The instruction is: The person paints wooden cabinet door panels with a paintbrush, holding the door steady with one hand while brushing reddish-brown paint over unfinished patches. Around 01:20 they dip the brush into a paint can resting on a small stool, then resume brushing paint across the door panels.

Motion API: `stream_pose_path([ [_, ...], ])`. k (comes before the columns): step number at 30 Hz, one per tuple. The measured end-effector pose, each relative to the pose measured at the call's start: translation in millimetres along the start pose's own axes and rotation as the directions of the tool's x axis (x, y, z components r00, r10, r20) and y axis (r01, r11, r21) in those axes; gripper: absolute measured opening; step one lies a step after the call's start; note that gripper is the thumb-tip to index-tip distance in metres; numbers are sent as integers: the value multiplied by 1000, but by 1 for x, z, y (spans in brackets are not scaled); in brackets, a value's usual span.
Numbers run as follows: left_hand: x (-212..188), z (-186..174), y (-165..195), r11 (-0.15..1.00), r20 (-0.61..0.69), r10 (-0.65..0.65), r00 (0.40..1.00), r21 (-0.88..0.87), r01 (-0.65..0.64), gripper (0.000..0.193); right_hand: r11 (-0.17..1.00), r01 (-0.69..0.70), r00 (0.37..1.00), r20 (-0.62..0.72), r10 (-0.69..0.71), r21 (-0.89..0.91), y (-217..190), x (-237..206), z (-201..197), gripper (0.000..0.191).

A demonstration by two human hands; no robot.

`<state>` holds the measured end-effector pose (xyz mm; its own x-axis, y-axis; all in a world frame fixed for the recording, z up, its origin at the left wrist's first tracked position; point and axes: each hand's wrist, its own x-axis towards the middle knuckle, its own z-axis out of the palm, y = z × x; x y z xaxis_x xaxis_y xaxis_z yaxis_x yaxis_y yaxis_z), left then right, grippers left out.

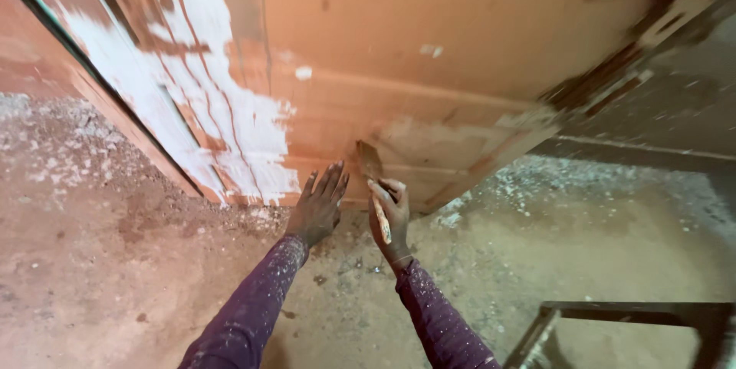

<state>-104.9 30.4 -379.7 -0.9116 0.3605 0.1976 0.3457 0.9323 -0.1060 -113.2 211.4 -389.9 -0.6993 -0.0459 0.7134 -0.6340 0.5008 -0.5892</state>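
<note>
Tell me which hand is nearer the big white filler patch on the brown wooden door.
Left. The left hand lies just right of the white filler patch; the right hand, gripping a scraper, is farther right.

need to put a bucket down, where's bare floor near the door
Bare floor lies left of the left hand. Another patch sits between the right hand, holding a scraper, and the dark frame. Debris crowds the door foot.

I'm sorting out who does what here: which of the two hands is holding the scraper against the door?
The right hand: it grips the scraper, blade on the brown door. The left hand is empty, fingers spread flat by the door's bottom edge.
</note>
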Motion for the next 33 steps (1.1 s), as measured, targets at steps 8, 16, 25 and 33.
stream_pose_path([
  [8, -12, 121, 10, 997, -109, 2, 994, 72, 6, 90, 976, 202, 967, -143, -212, -77, 106, -101, 61, 36],
  [16, -26, 148, 54, 306, -12, -348, 937, -947, 102, 56, 981, 167, 972, -151, -181, -101, 101, -154, 66, 33],
  [25, -42, 195, 99, -569, 218, -237, 947, -821, 47, 39, 999, 15, 1000, 12, -14, -37, 83, -187, 51, 48],
  [33, -35, 205, 75, 203, 64, -584, 810, -954, 221, 36, 614, -757, 652, 300, 696, 221, 113, -193, 62, 33],
])
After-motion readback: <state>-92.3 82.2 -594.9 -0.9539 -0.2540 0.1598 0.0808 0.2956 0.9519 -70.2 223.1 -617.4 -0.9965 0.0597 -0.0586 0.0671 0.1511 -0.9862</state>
